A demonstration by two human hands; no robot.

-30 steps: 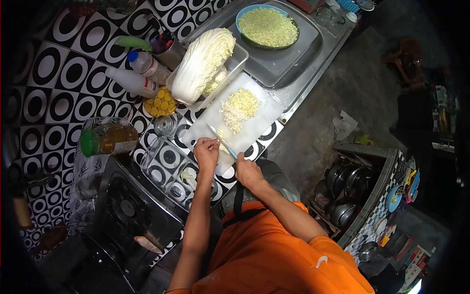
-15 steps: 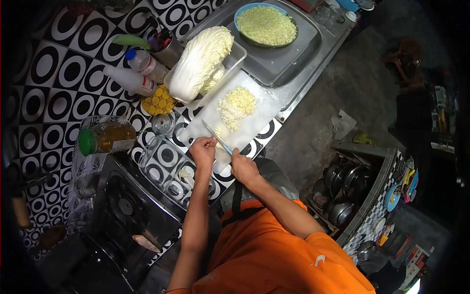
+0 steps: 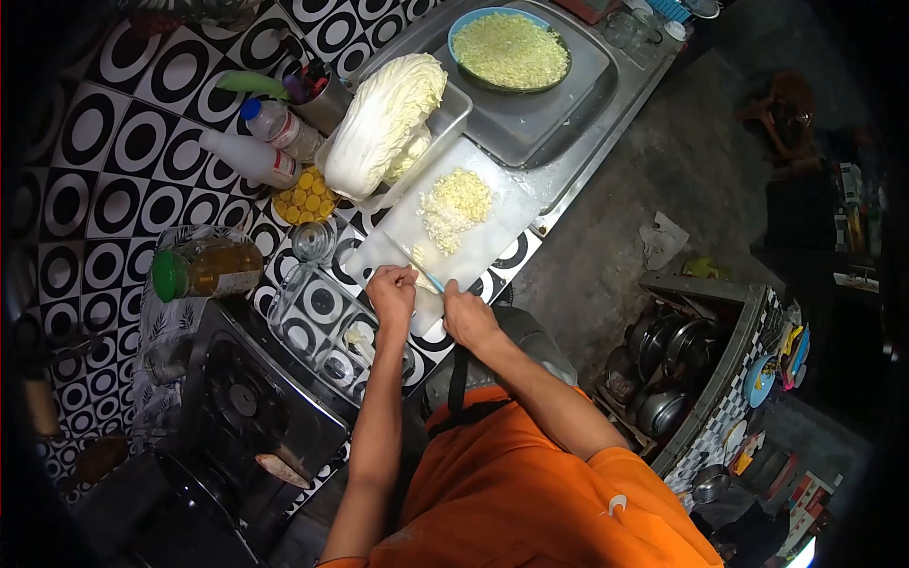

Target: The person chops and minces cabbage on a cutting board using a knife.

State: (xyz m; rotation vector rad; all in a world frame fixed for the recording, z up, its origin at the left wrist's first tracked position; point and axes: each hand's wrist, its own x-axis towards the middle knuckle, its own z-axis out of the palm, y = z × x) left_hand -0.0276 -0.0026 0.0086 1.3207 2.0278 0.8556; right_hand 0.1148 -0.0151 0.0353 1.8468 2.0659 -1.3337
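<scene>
Right hand (image 3: 469, 319) is edging toward left hand (image 3: 391, 293) versus a second ago, its grip clamping the knife (image 3: 436, 283). Blade is slanting forward-left past the pale piece (image 3: 424, 280), which is lying nearest the left fingertips; can't tell if they're pinching it.

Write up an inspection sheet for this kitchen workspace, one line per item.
Surface: white cutting board on a black-and-white tiled counter.
Job's things: knife over the board; pile of chopped pale pieces beyond it.
Clutter: napa cabbage in a plastic container; blue-capped bottle and green-lidded jar nearby.
Hands: right grips the knife's handle; left is by the blade, fingertips bent, exact grip unclear.
Cables: nothing seen.
Surroundings: stove near the left forearm; metal pots in a low shelf across the floor.
</scene>
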